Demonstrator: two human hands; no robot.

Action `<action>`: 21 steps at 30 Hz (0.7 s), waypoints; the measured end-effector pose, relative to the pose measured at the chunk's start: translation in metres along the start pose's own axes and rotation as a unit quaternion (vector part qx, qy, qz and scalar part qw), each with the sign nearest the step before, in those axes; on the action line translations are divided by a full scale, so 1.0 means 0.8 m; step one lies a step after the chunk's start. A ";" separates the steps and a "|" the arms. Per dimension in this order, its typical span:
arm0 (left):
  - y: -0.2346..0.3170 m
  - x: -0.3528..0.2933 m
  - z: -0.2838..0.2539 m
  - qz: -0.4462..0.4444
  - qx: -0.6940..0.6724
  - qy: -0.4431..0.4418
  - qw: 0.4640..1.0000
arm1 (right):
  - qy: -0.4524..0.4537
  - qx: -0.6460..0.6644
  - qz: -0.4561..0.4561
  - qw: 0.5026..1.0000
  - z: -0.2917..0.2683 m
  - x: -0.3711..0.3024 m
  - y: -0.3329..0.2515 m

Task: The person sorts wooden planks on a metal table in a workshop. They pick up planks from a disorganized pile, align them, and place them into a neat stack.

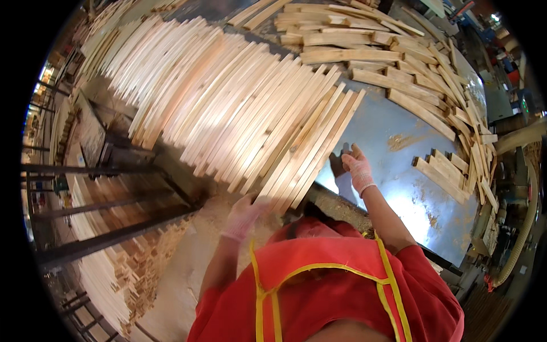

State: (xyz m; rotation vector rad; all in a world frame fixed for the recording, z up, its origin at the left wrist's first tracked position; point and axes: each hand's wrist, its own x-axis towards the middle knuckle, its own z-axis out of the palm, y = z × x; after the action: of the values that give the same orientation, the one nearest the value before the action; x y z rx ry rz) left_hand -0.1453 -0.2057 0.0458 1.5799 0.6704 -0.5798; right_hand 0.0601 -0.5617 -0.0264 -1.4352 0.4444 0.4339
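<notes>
A long row of pale wooden strips (250,108) lies side by side across the metal table (376,122), slanting away from me. My left hand (245,216), in a pale knit glove, is at the near ends of the rightmost strips. Motion blurs it, and I cannot make out whether its fingers grip a strip or only touch the ends. To the right of the row, my right hand (359,171) is over bare metal, also gloved, with bare fingertips. Its fingers reach forward, partly apart, and nothing shows in them. A dark reflection shows beside it on the shiny surface.
Loose wood pieces (399,65) lie in a jumbled heap at the far right of the table. Sawdust (401,139) is scattered on the metal. Left of me stands a dark metal frame (114,236) beside stacked wood (131,251). A ridged hose (524,228) hangs at the right.
</notes>
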 end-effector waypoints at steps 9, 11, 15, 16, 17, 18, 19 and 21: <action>0.178 -0.045 0.001 0.140 0.178 0.039 0.973 | 0.016 -0.192 -0.178 0.965 0.005 0.068 -0.067; 0.163 -0.047 -0.008 0.089 0.021 0.066 0.994 | -0.019 -0.338 -0.220 0.915 0.030 0.055 -0.162; 0.103 0.027 -0.046 0.075 0.442 0.344 0.825 | -0.036 -0.592 -0.404 0.696 0.031 0.128 -0.219; 0.092 0.047 -0.042 0.153 0.555 0.399 0.714 | -0.039 -0.667 -0.447 0.594 0.027 0.146 -0.220; 0.069 0.046 -0.040 0.176 0.644 0.487 0.563 | -0.094 -0.780 -0.395 0.476 0.064 0.169 -0.212; 0.109 0.046 -0.015 0.141 0.664 0.435 0.592 | -0.108 -0.803 -0.383 0.444 0.065 0.163 -0.228; 0.135 0.030 0.014 0.093 0.688 0.379 0.612 | -0.134 -0.819 -0.373 0.415 0.068 0.148 -0.242; 0.107 0.092 0.064 0.270 0.633 0.340 0.641 | -0.137 -0.802 -0.391 0.430 0.061 0.158 -0.247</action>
State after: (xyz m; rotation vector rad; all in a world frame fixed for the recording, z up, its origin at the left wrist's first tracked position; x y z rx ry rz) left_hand -0.0320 -0.2557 0.0486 3.2718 0.1702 0.1805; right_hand 0.2739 -0.5279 0.0755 -3.0386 -1.4233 0.1876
